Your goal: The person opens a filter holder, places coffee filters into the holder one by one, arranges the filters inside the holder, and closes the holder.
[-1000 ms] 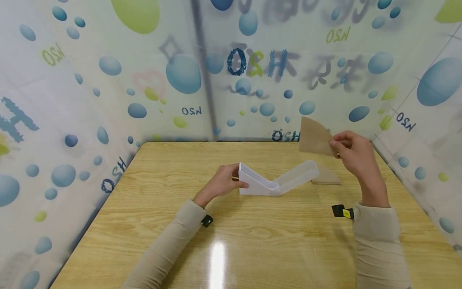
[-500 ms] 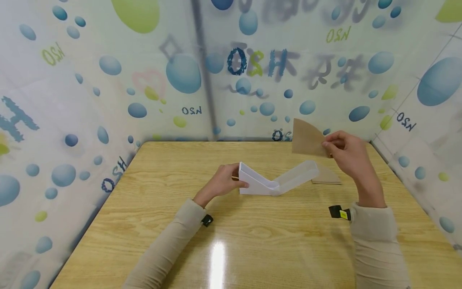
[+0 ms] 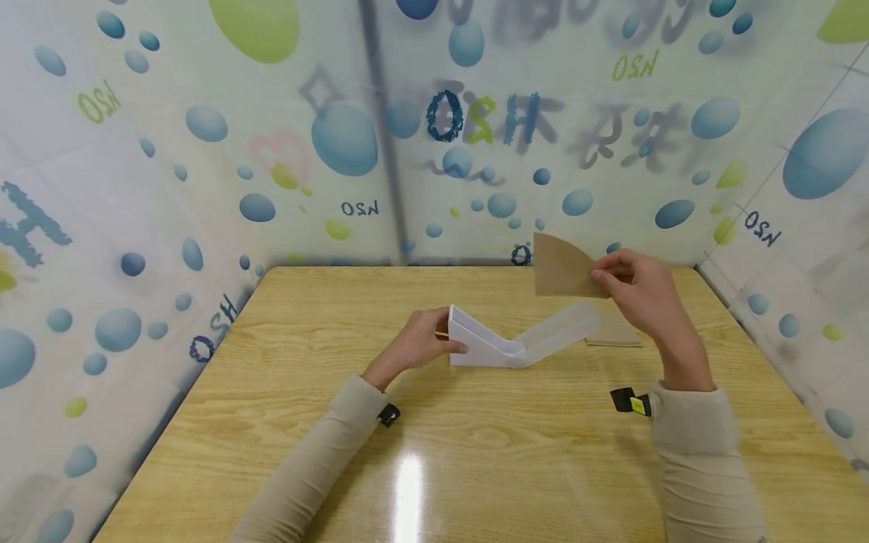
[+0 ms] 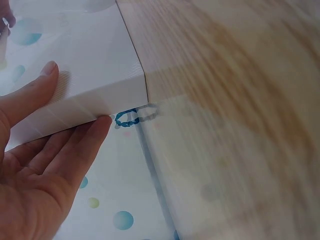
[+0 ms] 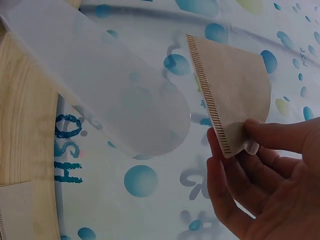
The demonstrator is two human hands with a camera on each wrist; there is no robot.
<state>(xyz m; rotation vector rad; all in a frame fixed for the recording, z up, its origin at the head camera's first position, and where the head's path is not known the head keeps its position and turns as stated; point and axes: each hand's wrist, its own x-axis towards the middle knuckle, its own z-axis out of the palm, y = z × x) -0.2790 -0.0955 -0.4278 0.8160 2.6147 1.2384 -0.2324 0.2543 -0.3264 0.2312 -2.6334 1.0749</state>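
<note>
In the head view my left hand (image 3: 424, 339) grips the left end of a white plastic box (image 3: 477, 347), thumb on the near side. The left wrist view shows its thumb on one face of the box (image 4: 100, 65) and its fingers under another. A translucent lid (image 3: 562, 332) stands swung open to the box's right, tilted upward. Above the lid, my right hand (image 3: 645, 290) pinches one corner of a brown paper coffee filter (image 3: 562, 268). The crimped seam of the filter (image 5: 235, 85) shows in the right wrist view. A small stack of brown coffee filters (image 3: 616, 333) lies behind the lid.
Box and stack are on a wood-grain table (image 3: 339, 452). A patterned sheet (image 3: 421, 181) with blue and green drops hangs behind the table and along both sides. A black wrist strap (image 3: 631, 402) sticks out at the right cuff.
My right hand has moved left and slightly down with the coffee filter, bringing it over the open lid. My left hand and the box have stayed in place.
</note>
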